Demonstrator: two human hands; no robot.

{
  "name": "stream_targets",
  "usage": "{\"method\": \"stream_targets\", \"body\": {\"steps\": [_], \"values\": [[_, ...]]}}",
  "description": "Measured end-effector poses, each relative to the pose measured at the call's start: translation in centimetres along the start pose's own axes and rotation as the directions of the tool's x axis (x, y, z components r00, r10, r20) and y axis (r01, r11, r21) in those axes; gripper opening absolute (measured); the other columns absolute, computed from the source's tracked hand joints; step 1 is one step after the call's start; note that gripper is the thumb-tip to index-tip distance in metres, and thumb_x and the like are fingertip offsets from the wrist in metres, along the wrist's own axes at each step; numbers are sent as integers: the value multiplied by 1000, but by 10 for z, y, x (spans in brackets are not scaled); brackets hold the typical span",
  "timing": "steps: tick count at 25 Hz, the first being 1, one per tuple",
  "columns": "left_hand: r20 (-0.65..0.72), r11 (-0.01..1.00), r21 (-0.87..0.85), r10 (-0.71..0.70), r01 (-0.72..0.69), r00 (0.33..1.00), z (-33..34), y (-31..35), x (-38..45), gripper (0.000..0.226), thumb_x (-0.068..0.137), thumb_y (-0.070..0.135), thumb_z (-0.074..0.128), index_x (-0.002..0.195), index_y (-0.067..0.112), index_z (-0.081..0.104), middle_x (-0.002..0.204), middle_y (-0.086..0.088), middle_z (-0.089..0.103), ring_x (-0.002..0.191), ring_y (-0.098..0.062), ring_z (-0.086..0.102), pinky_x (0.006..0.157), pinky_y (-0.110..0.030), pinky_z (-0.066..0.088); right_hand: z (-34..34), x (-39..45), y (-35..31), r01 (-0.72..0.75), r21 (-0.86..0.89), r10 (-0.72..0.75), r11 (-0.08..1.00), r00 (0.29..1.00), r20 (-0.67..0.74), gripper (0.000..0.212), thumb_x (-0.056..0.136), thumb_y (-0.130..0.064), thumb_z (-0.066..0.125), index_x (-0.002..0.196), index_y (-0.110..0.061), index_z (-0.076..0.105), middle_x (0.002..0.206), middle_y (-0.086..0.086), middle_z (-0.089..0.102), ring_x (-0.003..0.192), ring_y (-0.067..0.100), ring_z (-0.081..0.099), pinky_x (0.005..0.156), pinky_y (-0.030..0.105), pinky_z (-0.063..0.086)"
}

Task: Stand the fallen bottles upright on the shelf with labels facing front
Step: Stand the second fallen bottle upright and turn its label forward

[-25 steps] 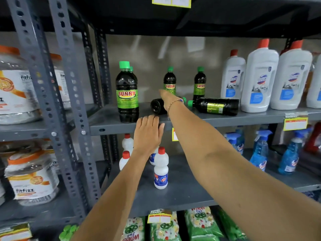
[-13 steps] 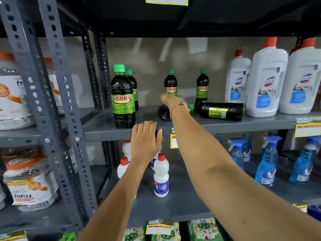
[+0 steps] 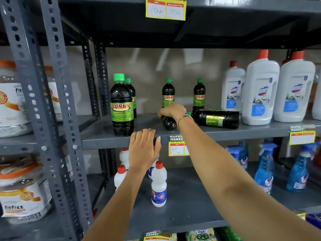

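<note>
Two dark bottles lie on the grey shelf [image 3: 104,136]. One fallen bottle [image 3: 168,122] points its base at me, and my right hand [image 3: 172,110] is closed over its top side. The other fallen bottle [image 3: 217,118] lies sideways to the right, green cap pointing left, back label up. A large upright Sunny bottle [image 3: 122,106] stands at the front left with its label facing me. Behind stand three smaller upright Sunny bottles [image 3: 168,92]. My left hand [image 3: 144,148] rests flat on the shelf's front edge, holding nothing.
Tall white Domex bottles [image 3: 260,91] stand right of the fallen ones. Perforated steel uprights [image 3: 57,101] bound the bay on the left, with fitfizz jars [image 3: 22,193] beyond. Below are small white bottles [image 3: 159,185] and blue spray bottles [image 3: 264,169]. A price tag [image 3: 177,145] hangs on the shelf edge.
My right hand has lowered onto the near fallen bottle and closed over it. My left hand stays on the shelf edge. The view has shifted slightly closer.
</note>
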State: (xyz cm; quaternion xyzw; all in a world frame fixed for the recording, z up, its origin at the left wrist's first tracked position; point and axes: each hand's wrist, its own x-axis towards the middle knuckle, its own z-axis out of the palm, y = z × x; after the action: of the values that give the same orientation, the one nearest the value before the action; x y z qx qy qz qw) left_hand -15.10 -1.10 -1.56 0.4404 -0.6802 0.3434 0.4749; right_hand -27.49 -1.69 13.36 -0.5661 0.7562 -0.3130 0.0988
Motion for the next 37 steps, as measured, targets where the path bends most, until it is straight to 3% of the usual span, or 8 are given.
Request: {"method": "stream_targets", "body": {"steps": [6, 9, 12, 16, 25, 31, 35, 37], "values": [[-47, 1000, -10, 14, -14, 999, 6, -2, -1, 34, 93, 35, 41, 100, 11, 64, 95, -6, 67, 84, -24, 60, 85, -34, 37, 31, -5, 23, 263, 568, -72, 780, 939, -335, 91, 77, -29, 68, 147, 0, 16, 141, 16, 33, 133, 32, 32, 108, 44, 32], [-46, 1000, -12, 16, -16, 999, 5, -2, 0, 34, 93, 35, 41, 100, 10, 64, 95, -6, 67, 83, -24, 60, 85, -34, 37, 29, 2, 29, 305, 547, -95, 780, 921, -378, 96, 77, -22, 68, 149, -4, 7, 146, 16, 30, 137, 33, 27, 113, 52, 27], [-21, 1000, -11, -2, 2, 1000, 3, -1, 0, 34, 93, 35, 41, 100, 10, 63, 96, -6, 67, 85, -24, 59, 87, -34, 38, 19, 4, 35, 339, 540, -203, 771, 933, -297, 76, 75, -16, 70, 139, -11, 28, 128, 13, 51, 115, 27, 54, 102, 48, 45], [25, 999, -29, -40, 41, 999, 0, 3, 0, 33, 93, 36, 41, 101, 11, 61, 96, -6, 66, 86, -23, 59, 87, -37, 43, 9, 6, 39, 370, 467, -329, 803, 929, -170, 59, 77, -16, 70, 127, -17, 38, 120, 11, 57, 109, 25, 57, 97, 44, 47], [62, 998, -44, -44, 46, 997, -4, 5, 0, 32, 96, 31, 37, 102, 10, 60, 98, -6, 65, 88, -24, 58, 89, -36, 38, 8, -5, 70, 202, 599, -324, 775, 941, 102, 82, 84, -13, 71, 144, -6, 16, 126, 3, 47, 121, 14, 43, 93, 25, 34], [88, 998, -26, -62, 65, 994, -5, 6, 1, 29, 97, 29, 38, 102, 9, 59, 97, -7, 63, 86, -25, 55, 85, -37, 38, 19, -10, 66, 289, 471, -250, 833, 957, -146, 100, 62, -52, 82, 135, -8, 28, 133, 8, 48, 123, 22, 48, 103, 36, 44], [103, 998, -22, -63, 65, 993, -6, 7, 1, 30, 97, 30, 37, 101, 9, 58, 96, -7, 63, 85, -25, 55, 85, -37, 39, 14, -10, 68, 277, 473, -263, 837, 960, -97, 88, 72, -22, 82, 138, -5, 26, 130, 8, 51, 110, 17, 52, 86, 24, 40], [115, 997, -28, -74, 78, 991, -5, 6, 1, 31, 98, 30, 35, 102, 10, 58, 97, -7, 62, 86, -25, 54, 86, -37, 39, 18, -10, 69, 306, 402, -242, 863, 949, -202, 88, 65, -29, 86, 132, -6, 35, 129, 9, 51, 119, 22, 50, 91, 27, 42]]}}
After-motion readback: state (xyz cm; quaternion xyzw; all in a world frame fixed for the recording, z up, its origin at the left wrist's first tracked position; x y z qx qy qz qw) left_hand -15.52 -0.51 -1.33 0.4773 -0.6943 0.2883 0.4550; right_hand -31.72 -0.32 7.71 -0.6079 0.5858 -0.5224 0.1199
